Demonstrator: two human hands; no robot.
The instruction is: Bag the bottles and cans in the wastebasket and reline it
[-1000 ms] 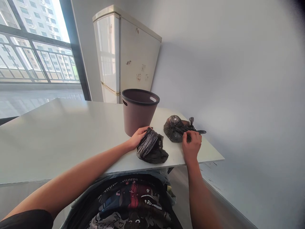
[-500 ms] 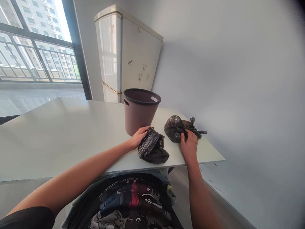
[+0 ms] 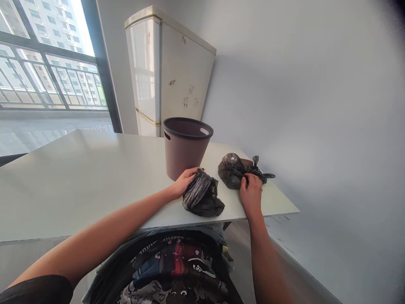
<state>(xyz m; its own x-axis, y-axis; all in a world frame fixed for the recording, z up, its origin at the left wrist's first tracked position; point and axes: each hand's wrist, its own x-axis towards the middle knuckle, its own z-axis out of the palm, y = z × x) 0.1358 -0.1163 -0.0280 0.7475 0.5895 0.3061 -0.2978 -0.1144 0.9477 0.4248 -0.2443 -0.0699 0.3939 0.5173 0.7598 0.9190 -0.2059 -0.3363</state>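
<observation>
A crumpled black plastic bag (image 3: 205, 197) rests near the front edge of the table, and my left hand (image 3: 186, 181) is closed on its upper left side. Farther right lies a bulging, tied black plastic bag (image 3: 232, 171), with knotted ends and loops trailing to its right. My right hand (image 3: 252, 188) grips the dark plastic at that bag's near right side; its fingertips are partly hidden in the folds. Just behind my left hand stands an upright mauve trash bin (image 3: 185, 154) with a dark rim and handle holes.
Both bags and the bin are on a white table (image 3: 95, 181). Its right corner comes close to a grey wall (image 3: 300, 105). A white refrigerator (image 3: 180, 67) stands behind the table, and a large window (image 3: 50, 63) is at the left.
The fingers of my right hand have drawn in slightly on the dark plastic. My left hand, both bags and the bin look the same.
</observation>
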